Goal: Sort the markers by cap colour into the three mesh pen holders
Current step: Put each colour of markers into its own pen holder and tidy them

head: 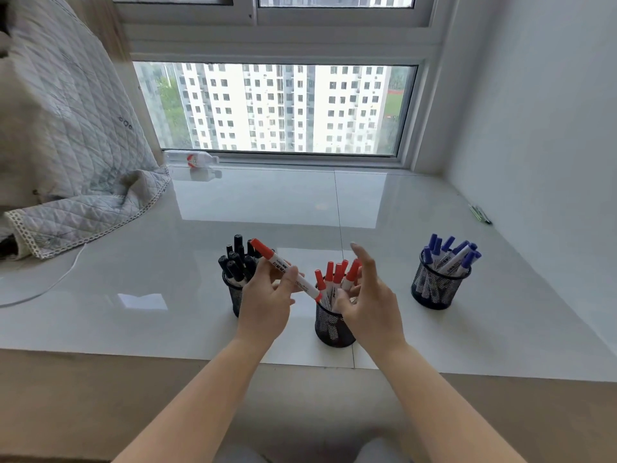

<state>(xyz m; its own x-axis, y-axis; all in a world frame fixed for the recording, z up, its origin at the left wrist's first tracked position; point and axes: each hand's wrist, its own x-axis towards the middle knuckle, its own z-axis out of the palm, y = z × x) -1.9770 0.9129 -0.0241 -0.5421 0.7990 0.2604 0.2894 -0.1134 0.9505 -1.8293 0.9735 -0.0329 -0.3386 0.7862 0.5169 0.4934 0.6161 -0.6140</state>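
Note:
Three black mesh pen holders stand in a row on the glossy white sill. The left holder has several black-capped markers. The middle holder has several red-capped markers. The right holder has several blue-capped markers. My left hand grips a red-capped marker, tilted with its cap up-left and its lower end at the middle holder's rim. My right hand hovers over the middle holder with fingers spread, holding nothing.
A quilted blanket lies at the left, with a white cable trailing from it. A plastic bottle lies by the window. A few pens rest near the right wall. The sill's front edge runs below the holders.

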